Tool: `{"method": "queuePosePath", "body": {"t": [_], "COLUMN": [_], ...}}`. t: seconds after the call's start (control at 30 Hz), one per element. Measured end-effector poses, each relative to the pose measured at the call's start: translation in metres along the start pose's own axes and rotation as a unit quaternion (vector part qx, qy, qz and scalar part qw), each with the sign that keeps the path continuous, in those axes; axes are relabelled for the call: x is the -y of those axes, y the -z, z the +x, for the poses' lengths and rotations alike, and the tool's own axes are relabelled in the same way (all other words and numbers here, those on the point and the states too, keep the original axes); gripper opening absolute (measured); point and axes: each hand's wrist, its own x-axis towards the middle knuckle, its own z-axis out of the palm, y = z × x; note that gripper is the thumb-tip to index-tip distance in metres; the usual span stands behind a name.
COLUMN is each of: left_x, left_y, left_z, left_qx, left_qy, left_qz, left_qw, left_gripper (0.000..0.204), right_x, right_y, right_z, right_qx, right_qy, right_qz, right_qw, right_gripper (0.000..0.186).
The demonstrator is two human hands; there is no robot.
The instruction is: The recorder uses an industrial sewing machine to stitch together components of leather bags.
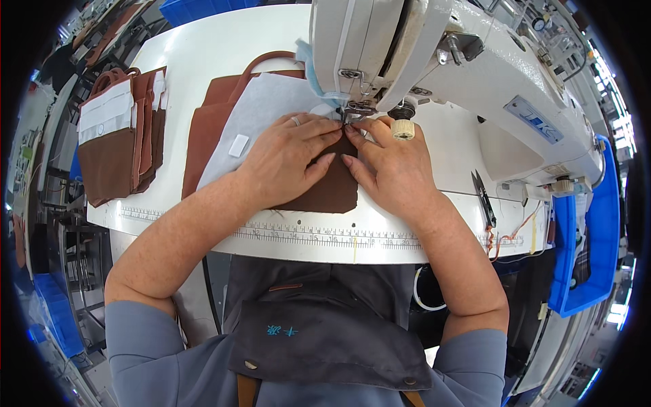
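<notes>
Under the needle and presser foot [354, 106] of a white sewing machine [488, 81], my left hand [285, 159] rests with fingertips pressing a dark brown fabric piece [319, 190] beside the foot, thumb apart. My right hand [390, 169] lies on the fabric's right, bent fingers touching it near the needle, thumb apart. A white backing sheet [237, 115] with a small white rectangular piece [239, 145] lies left of the brown piece, over reddish-brown panels [207, 125] with a looped strap. Light blue material [308, 71] shows behind the foot. The exact needle point is partly hidden.
A stack of brown fabric pieces [119, 152] is at the table's left. Black thread snips [483, 200] lie right of my right forearm on the ruler-edged table [305, 237]. A blue bin [569, 285] with material hangs at the right; another blue bin [57, 315] is lower left.
</notes>
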Motion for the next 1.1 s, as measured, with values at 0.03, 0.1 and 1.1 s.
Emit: {"method": "queuePosePath", "body": {"t": [0.03, 0.1, 1.1], "left_x": [0.005, 0.016, 0.032], "left_y": [0.0, 0.0, 0.003], "left_z": [0.002, 0.005, 0.012], "left_qx": [0.0, 0.003, 0.068], "left_qy": [0.0, -0.021, 0.064], "left_qz": [0.0, -0.011, -0.027], "left_qw": [1.0, 1.0, 0.995], "left_gripper": [0.033, 0.034, 0.05], "right_x": [0.0, 0.0, -0.005], "right_y": [0.0, 0.0, -0.003], "right_z": [0.001, 0.001, 0.001], "right_qx": [0.008, 0.023, 0.013], "right_qy": [-0.004, -0.013, -0.017], "right_qz": [-0.021, -0.03, 0.033], "right_qw": [1.0, 0.999, 0.999], "right_gripper": [0.038, 0.04, 0.03]}}
